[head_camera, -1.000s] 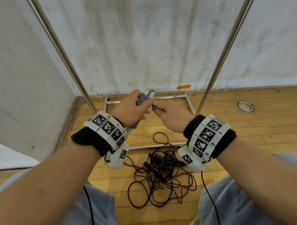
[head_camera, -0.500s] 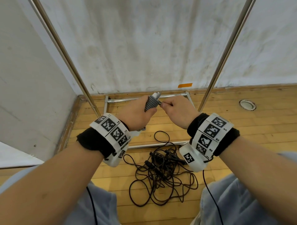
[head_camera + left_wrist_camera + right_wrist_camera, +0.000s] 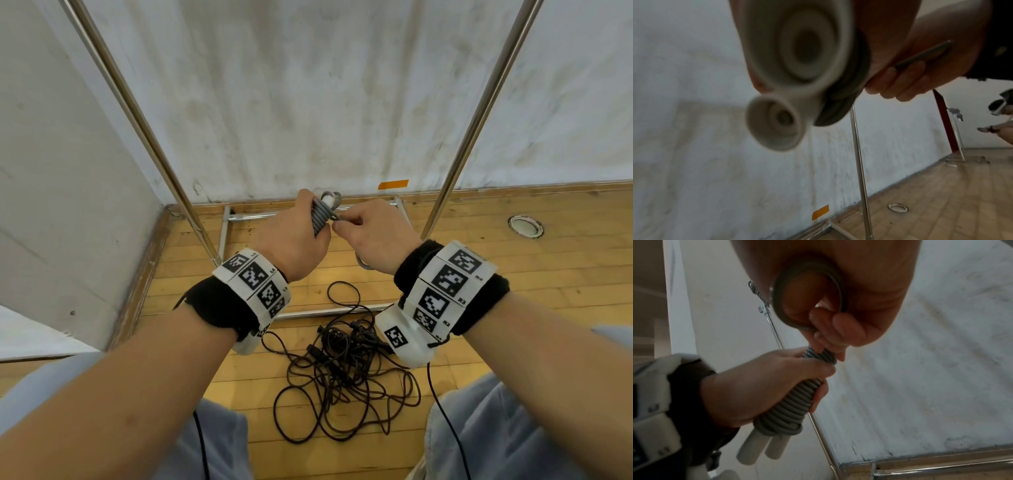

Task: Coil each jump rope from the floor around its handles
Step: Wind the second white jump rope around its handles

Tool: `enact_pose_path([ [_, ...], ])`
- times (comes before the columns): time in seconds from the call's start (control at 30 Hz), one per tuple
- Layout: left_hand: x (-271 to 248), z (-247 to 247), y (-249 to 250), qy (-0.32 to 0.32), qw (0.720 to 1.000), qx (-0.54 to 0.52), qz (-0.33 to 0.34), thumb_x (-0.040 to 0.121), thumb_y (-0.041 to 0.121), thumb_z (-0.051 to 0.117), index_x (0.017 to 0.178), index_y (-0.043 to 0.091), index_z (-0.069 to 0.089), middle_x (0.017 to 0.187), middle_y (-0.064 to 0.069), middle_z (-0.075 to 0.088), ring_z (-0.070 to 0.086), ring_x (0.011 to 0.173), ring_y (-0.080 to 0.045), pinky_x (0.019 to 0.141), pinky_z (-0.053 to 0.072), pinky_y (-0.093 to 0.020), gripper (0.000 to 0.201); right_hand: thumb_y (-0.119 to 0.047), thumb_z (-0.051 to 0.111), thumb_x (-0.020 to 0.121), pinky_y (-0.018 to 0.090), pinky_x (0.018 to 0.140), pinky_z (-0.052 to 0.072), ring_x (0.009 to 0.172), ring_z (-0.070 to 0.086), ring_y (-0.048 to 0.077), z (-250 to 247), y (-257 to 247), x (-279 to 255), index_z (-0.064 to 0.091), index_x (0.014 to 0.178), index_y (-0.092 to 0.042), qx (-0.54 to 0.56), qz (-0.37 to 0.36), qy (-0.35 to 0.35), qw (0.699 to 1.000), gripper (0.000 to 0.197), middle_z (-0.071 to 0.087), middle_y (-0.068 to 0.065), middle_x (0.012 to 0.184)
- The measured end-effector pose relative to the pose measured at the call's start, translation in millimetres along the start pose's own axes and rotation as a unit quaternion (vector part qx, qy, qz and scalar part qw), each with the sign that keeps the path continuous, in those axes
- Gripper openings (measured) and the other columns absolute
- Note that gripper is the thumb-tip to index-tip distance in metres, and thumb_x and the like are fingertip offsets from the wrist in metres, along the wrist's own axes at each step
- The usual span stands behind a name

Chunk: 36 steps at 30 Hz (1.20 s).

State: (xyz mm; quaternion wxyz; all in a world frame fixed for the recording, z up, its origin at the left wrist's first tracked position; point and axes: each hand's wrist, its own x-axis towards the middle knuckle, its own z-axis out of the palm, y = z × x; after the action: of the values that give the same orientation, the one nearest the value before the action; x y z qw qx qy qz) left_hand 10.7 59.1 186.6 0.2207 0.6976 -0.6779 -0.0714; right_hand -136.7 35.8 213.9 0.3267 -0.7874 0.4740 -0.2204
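My left hand (image 3: pixel 294 236) grips two pale handles (image 3: pixel 762 446) held side by side, with grey rope (image 3: pixel 791 404) wound tightly around them in many turns. In the left wrist view the handle ends (image 3: pixel 797 53) fill the frame, blurred. My right hand (image 3: pixel 370 229) pinches the loose end of the grey rope (image 3: pixel 809 287), which loops back under the palm, right beside the top of the coil (image 3: pixel 322 216). A tangle of black jump ropes (image 3: pixel 342 363) lies on the wooden floor below my wrists.
A metal rack frame with slanted poles (image 3: pixel 479 113) stands against the stained white wall (image 3: pixel 308 85). Orange tape (image 3: pixel 393 185) marks the wall base. A round floor fitting (image 3: pixel 524 226) sits at the right. My knees in grey trousers (image 3: pixel 496 428) flank the black tangle.
Both hands rose and moved away from me, toward the wall. The grey coil turned more upright, and the right hand went on winding the rope end near the coil's top.
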Motion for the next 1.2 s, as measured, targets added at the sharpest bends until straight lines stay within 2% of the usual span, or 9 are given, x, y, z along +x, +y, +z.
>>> enact_pose_path([
  [0.17,-6,5,5,-0.063,0.997,-0.032,0.013,0.095,0.034,0.04,0.124,0.017,0.031,0.071,0.009,0.047,0.049,0.056,-0.012,0.048,0.028,-0.029,0.035,-0.012,0.045,0.093,0.011,0.036,0.027,0.035,0.037,0.006,3,5,0,0.041,0.055,-0.013,0.004,0.012,0.017,1.0,0.038,0.037,-0.003,0.047],
  [0.33,-6,-10,4,-0.141,0.983,-0.113,0.04,0.099,0.027,0.042,0.14,0.022,0.024,0.079,0.01,0.05,0.054,0.063,-0.008,0.051,0.037,-0.027,0.046,-0.01,0.045,0.094,0.01,0.034,0.026,0.03,0.036,0.004,-1,7,0,0.047,0.06,-0.012,0.043,0.01,0.032,0.999,0.034,0.037,-0.006,0.044],
  [0.43,-3,-15,0,-0.108,0.981,-0.16,0.02,0.093,0.034,0.057,0.137,0.023,0.03,0.085,0.015,0.05,0.056,0.072,-0.001,0.057,0.041,-0.018,0.052,-0.008,0.045,0.093,0.01,0.034,0.027,0.032,0.036,0.004,-4,4,0,0.053,0.062,-0.017,0.066,-0.001,0.027,0.997,0.034,0.038,-0.011,0.039],
  [0.53,-1,-18,-2,-0.078,0.974,-0.21,0.021,0.084,0.037,0.068,0.13,0.023,0.04,0.091,0.017,0.052,0.057,0.076,0.006,0.059,0.043,-0.013,0.055,-0.005,0.043,0.092,0.015,0.036,0.035,0.035,0.04,0.003,-6,-2,0,0.065,0.093,-0.005,0.098,-0.002,0.002,0.995,0.022,0.046,-0.005,0.049],
  [0.6,-2,-18,-2,-0.076,0.966,-0.245,0.035,0.081,0.034,0.073,0.125,0.023,0.047,0.093,0.019,0.054,0.053,0.077,0.017,0.061,0.042,-0.004,0.053,-0.003,0.042,0.093,0.017,0.038,0.038,0.038,0.046,0.003,-7,-4,1,0.065,0.099,-0.003,0.101,0.0,-0.011,0.995,0.024,0.051,-0.007,0.047],
  [0.7,-3,-20,-1,-0.076,0.955,-0.288,0.015,0.077,0.032,0.076,0.112,0.027,0.053,0.089,0.015,0.06,0.056,0.072,0.014,0.059,0.043,-0.004,0.043,-0.001,0.041,0.094,0.014,0.038,0.035,0.034,0.043,0.003,-10,-5,1,0.062,0.097,0.001,0.11,0.008,-0.038,0.993,0.021,0.049,-0.01,0.04],
  [0.8,-1,-22,0,-0.042,0.946,-0.321,0.002,0.076,0.027,0.077,0.098,0.026,0.056,0.08,0.011,0.061,0.056,0.063,0.007,0.056,0.043,-0.008,0.031,0.003,0.041,0.094,0.011,0.038,0.033,0.034,0.042,0.0,-12,-8,0,0.06,0.094,-0.001,0.118,-0.003,-0.049,0.992,0.019,0.047,-0.003,0.054],
  [1.03,2,-25,6,-0.003,0.929,-0.37,0.007,0.082,0.011,0.068,0.111,0.022,0.049,0.081,0.007,0.058,0.053,0.061,0.005,0.057,0.043,-0.01,0.036,-0.009,0.044,0.097,0.023,0.05,0.045,0.047,0.054,0.008,-1,-8,-1,0.059,0.1,-0.011,0.118,-0.027,-0.068,0.99,0.016,0.051,-0.001,0.066],
  [1.2,1,-23,4,-0.005,0.939,-0.343,-0.002,0.084,0.01,0.065,0.107,0.018,0.047,0.077,0.004,0.054,0.049,0.057,0.004,0.053,0.042,-0.009,0.031,-0.008,0.051,0.092,0.013,0.044,0.037,0.039,0.047,0.001,6,-7,-3,0.054,0.084,-0.021,0.076,-0.04,-0.051,0.995,0.015,0.049,-0.006,0.059],
])
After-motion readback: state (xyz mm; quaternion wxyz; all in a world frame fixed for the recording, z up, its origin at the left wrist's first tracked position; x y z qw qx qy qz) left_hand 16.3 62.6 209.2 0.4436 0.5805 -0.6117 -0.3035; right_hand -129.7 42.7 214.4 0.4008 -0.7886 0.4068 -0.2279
